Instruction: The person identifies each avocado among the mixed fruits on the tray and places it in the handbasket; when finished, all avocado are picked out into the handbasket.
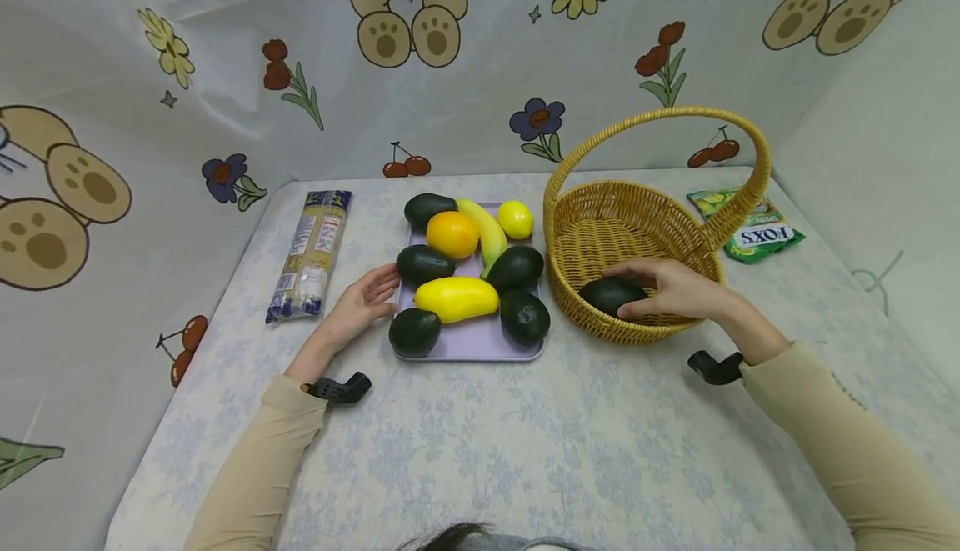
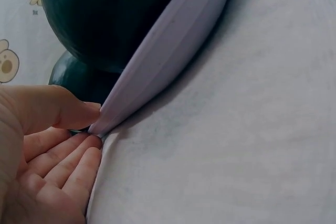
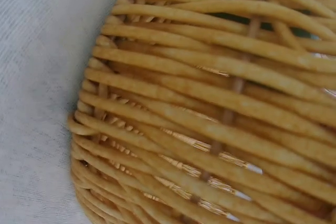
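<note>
My right hand (image 1: 667,288) reaches into the yellow wicker basket (image 1: 675,209) and grips a dark green avocado (image 1: 609,294) low inside it. The right wrist view shows only the basket's woven side (image 3: 210,87), which hides the hand. At the lilac tray's (image 1: 468,343) left edge is my left hand (image 1: 363,305). In the left wrist view its thumb and fingers pinch the tray rim (image 2: 152,61). On the tray lie several avocados (image 1: 425,264), a long yellow fruit (image 1: 457,299), an orange-yellow fruit (image 1: 453,235), a banana (image 1: 487,234) and a lemon (image 1: 516,220).
Left of the tray lies a clear packet (image 1: 309,255) with blue ends. A green FOX'S bag (image 1: 757,230) lies behind the basket on the right. The basket's tall handle (image 1: 660,113) arches over its opening. A printed cloth (image 1: 480,101) hangs behind the table.
</note>
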Tool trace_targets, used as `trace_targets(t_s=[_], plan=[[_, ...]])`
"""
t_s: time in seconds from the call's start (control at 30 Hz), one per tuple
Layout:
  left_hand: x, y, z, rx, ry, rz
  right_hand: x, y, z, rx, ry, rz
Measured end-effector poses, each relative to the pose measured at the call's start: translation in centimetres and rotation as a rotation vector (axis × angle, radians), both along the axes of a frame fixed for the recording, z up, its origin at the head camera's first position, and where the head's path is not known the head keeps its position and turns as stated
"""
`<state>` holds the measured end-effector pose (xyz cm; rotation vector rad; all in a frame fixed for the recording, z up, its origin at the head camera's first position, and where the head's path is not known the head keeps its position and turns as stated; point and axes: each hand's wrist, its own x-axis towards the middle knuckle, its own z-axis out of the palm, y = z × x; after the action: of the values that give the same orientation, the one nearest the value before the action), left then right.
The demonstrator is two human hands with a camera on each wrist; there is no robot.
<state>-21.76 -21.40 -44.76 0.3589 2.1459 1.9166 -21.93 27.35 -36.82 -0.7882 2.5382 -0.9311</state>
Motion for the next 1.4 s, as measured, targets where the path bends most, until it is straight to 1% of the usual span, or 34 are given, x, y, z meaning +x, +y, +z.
trace_targets(t_s=[0.1,0.17,0.4,0.5,0.6,0.77,0.9,1.0,1.23,1.3,1.4], plan=[[-0.1,0.1,0.0,0.001,-0.001,0.002,0.0,-0.1,0.6,-0.033,0.016,-0.015],[-0.1,0.2,-0.1,0.005,-0.001,0.002,0.1,-0.2,1.2,-0.078,0.024,-0.022],[0.0,0.3,0.0,0.01,0.003,-0.003,0.8,-2.1,3.3,-0.279,0.046,-0.068],[-0.1,0.4,0.0,0.012,0.005,-0.004,1.3,-3.5,3.9,-0.367,0.058,-0.06],[-0.2,0.4,0.0,0.016,0.006,-0.003,2.2,-5.3,4.1,-0.434,0.074,-0.052],[-0.3,0.5,-0.1,0.028,0.006,-0.002,4.1,-8.5,3.3,-0.485,0.102,-0.028],[-0.3,0.5,0.0,0.026,0.014,-0.007,5.4,-10.7,2.1,-0.458,0.127,0.006],[-0.3,0.4,0.1,0.017,0.01,-0.009,6.1,-11.8,1.1,-0.392,0.141,0.006],[-0.2,-0.2,0.3,-0.022,0.001,-0.007,6.9,-13.3,-0.8,-0.175,0.166,-0.027],[-0.1,-0.3,0.3,-0.029,-0.003,-0.008,7.0,-13.4,-1.2,-0.143,0.173,-0.037],[0.0,-0.3,0.2,-0.024,-0.007,-0.011,7.0,-13.5,-1.7,-0.124,0.186,-0.059]])
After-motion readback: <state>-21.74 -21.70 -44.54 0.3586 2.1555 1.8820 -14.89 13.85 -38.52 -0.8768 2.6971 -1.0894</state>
